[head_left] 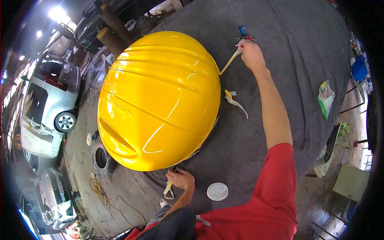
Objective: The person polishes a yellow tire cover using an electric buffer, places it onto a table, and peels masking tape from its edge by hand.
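One glossy yellow dome [160, 100], one pale strip [229, 64]

Smooth and hard-looking, with long moulded ridges, the dome rests on dark, creased fabric [288, 76]. The right hand [251, 54] pinches the strip's end between thumb and fingertips, the band running straight to the dome's edge. The left hand [182, 179] bends its fingers at the near rim; whether they grip anything, I cannot tell. Nearby lies a round whitish disc [217, 191].

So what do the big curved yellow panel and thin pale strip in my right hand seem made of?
Big curved yellow panel: perhaps painted metal or plastic, glossy, with sharp reflections. Thin pale strip: probably matte paper tape, flat and without shine.
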A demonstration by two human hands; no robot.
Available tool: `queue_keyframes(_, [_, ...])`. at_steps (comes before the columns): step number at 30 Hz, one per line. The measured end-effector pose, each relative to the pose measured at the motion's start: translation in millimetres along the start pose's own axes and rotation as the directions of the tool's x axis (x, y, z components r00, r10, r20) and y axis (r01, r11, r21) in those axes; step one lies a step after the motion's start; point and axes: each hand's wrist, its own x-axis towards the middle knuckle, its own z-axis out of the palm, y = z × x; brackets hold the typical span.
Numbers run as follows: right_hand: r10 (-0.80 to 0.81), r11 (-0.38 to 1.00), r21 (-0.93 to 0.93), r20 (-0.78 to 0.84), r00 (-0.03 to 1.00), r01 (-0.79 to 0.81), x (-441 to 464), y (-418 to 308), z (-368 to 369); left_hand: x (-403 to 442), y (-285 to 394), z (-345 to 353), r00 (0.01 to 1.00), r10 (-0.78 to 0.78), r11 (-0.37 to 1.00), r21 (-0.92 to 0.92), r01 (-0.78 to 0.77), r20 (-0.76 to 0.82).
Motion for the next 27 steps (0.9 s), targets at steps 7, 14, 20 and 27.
queue_keyframes(7, [0.060,0.987,-0.148,-0.041,0.997,-0.065,24,-17,-25,0,-5,3,1.000,0.008,1.000,-0.012,-0.008,-0.002])
queue_keyframes(14, [-0.003,0.973,-0.228,-0.166,0.986,-0.036,73,-29,-56,1,-4,3,1.000,0.005,1.000,-0.004,-0.005,0.008])
queue_keyframes(20, [0.001,0.961,-0.268,-0.226,0.974,-0.063,98,-35,-53,1,1,1,1.000,-0.010,1.000,0.011,0.010,0.000])
queue_keyframes(27, [0.189,0.939,-0.172,-0.462,0.866,-0.297,109,-11,-79,-1,-8,6,0.999,0.032,0.999,0.019,-0.031,-0.005])
